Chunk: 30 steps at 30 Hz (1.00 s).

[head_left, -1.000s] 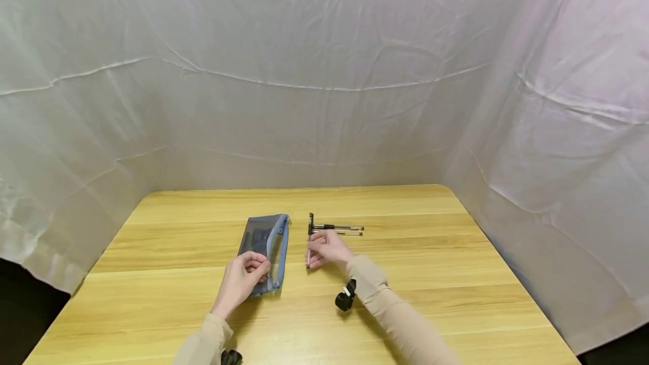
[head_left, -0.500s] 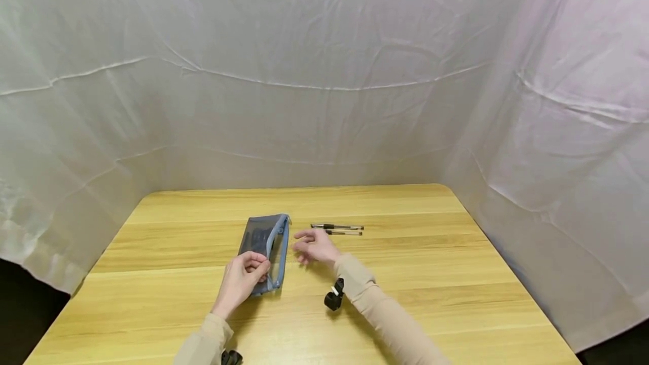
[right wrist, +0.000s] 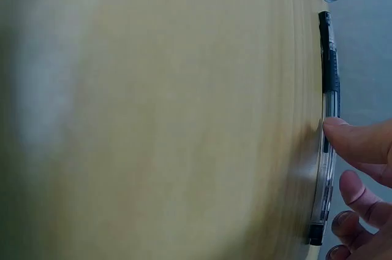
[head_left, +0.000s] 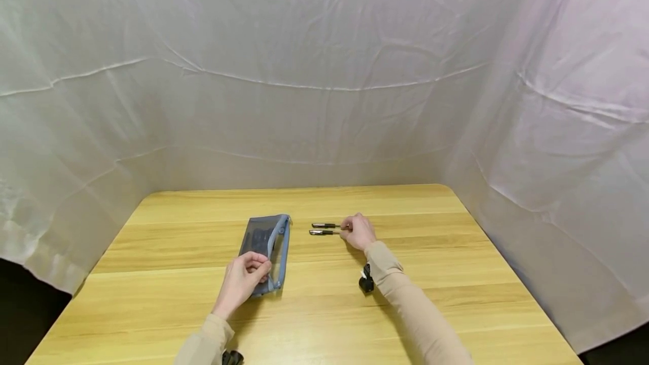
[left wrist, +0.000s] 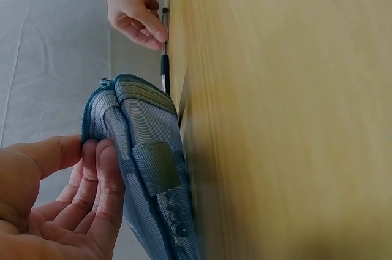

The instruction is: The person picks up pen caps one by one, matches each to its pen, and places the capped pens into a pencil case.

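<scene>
My left hand (head_left: 239, 281) pinches the near part of a blue zip pencil case's open edge between thumb and fingers. The pencil case (head_left: 257, 228) lies left of centre, its mouth facing right and dark contents showing through the see-through side. In the left wrist view its zip pull (left wrist: 105, 82) is at the far corner. Two black-capped gel pens lie side by side to the right. My right hand (head_left: 359, 233) is over their right ends and hides them. The right wrist view shows my thumb (right wrist: 343, 134) against the clear barrel of a gel pen (right wrist: 329, 76), fingers curled on its other side.
The wooden table (head_left: 431, 297) carries the case and pens. Pale fabric (head_left: 324, 117) hangs behind it and along both sides. A black wrist camera (head_left: 366, 280) sits under the right cuff, close over the tabletop.
My right hand held a crosswise pen, came near the case's mouth without that pen in sight, then moved right to the two pens. My left hand keeps its hold on the case.
</scene>
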Each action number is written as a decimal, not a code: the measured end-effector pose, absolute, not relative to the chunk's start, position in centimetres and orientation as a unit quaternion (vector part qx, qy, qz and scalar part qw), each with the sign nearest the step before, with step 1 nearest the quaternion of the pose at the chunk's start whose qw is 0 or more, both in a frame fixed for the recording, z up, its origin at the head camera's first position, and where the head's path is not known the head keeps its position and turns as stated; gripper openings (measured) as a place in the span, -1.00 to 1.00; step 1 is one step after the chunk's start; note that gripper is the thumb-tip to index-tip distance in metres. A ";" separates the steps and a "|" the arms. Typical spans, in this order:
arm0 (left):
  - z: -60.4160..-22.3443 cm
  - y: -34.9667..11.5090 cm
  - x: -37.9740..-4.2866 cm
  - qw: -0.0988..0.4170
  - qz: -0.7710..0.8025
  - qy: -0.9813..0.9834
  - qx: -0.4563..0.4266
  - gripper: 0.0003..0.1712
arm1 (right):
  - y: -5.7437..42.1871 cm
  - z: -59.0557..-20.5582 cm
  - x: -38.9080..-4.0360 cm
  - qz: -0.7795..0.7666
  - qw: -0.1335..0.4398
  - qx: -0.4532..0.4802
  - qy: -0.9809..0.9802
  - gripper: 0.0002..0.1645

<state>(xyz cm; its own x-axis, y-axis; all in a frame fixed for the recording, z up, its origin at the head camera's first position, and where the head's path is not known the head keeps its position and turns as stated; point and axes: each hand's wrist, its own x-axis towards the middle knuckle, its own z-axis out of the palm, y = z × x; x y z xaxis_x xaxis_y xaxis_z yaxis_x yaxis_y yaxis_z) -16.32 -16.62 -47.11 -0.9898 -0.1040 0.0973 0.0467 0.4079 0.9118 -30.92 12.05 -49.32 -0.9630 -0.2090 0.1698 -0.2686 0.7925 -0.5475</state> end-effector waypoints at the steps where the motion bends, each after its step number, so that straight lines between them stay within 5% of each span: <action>1: -47.1 -16.6 -16.3 0.068 -0.544 -0.836 0.019 -0.94 | 12.1 -49.3 -30.9 0.292 0.047 0.129 -0.946 -0.85; 30: -47.1 -16.8 -16.1 0.069 -0.541 -0.838 0.015 -0.92 | 10.9 -48.3 -29.6 0.338 0.019 0.146 -0.930 -0.92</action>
